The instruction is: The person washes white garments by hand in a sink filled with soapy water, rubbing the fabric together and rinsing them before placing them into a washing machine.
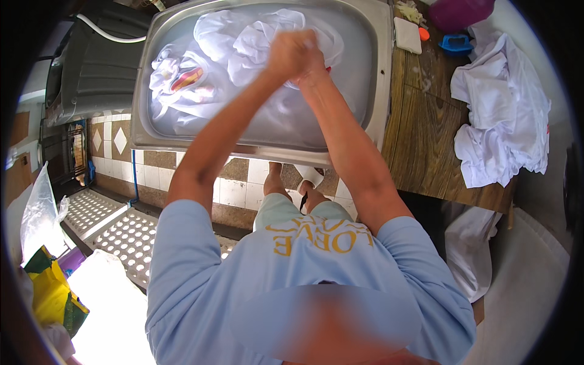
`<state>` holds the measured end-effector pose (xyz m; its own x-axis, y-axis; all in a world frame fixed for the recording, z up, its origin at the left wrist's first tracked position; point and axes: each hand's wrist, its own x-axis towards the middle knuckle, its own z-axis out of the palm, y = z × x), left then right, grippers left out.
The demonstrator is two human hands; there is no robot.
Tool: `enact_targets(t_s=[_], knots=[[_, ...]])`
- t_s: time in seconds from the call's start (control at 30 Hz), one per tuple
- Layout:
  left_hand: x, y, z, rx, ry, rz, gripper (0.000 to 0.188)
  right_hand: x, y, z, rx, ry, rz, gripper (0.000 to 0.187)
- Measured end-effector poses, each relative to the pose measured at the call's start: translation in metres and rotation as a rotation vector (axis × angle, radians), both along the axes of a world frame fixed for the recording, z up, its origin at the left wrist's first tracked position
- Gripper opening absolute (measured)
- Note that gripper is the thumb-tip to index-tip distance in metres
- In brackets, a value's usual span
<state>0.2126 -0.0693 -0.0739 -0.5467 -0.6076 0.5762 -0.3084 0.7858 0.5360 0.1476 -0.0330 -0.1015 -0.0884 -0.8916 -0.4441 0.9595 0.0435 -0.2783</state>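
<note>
Now | hands (298, 58) clenched together | wringing white cloth (255, 36) | over basin (365, 91)

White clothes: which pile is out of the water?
The heap of white clothes on the wooden counter, right of the metal sink; the others soak in it.

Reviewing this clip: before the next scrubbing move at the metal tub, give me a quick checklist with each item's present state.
1. Both hands on the cloth: left hand and right hand are bunched together over the white garment: ok.
2. Garment in the water of the metal tub: ok.
3. Exact grip of each hand: hands overlap: cannot tell.
4. Second, colour-printed garment lies apart at the tub's left: ok.
5. Pile of white laundry rests on the wooden table, away from the tub: ok.
6. White soap bar on the table beside the tub: ok.
</note>
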Motion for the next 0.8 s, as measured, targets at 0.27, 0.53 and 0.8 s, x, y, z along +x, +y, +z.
enact_targets(t_s=[0.27, 0.53, 0.8], knots=[[0.018, -0.031, 0.007, 0.062, -0.094, 0.213, 0.009, 0.015, -0.001, 0.022, 0.186, 0.081, 0.004, 0.033], [0.020, -0.025, 0.012, 0.270, -0.014, 0.235, 0.007, 0.016, 0.007, 0.042, 0.243, 0.074, -0.003, 0.036], [0.003, 0.011, 0.009, 0.066, 0.096, -0.094, 0.010, 0.000, 0.005, -0.010, -0.048, -0.039, -0.023, 0.046]])
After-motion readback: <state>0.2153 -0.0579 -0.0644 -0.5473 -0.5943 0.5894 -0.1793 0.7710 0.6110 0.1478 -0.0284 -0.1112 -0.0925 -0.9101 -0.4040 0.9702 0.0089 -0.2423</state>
